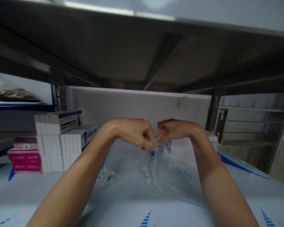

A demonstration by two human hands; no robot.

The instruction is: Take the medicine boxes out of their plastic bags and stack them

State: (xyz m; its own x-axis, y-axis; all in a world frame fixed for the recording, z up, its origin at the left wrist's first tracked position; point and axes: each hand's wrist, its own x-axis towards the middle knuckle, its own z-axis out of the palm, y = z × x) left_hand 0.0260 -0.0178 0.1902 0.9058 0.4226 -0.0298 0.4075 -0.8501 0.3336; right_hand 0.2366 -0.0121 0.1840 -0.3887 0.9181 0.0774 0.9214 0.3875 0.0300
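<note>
Under the upper shelf, a clear plastic bag [165,167] stands on the white shelf surface, its top edge pulled up between my hands. My left hand [138,132] is closed in a pinch at the bag's upper edge. Close beside it, my right hand [175,130] pinches the same edge, thumb and forefinger together. Behind my hands, more clear plastic wrapping [127,160] is visible, with some blue print showing through. What lies inside the bag is too blurred to make out.
Stacked white boxes with blue print [59,142] stand at the left, next to pink boxes [26,157]. A metal shelf [123,50] hangs low overhead. Metal posts [213,113] rise at the right, with a rack [253,126] beyond. A white wall [132,104] closes the back.
</note>
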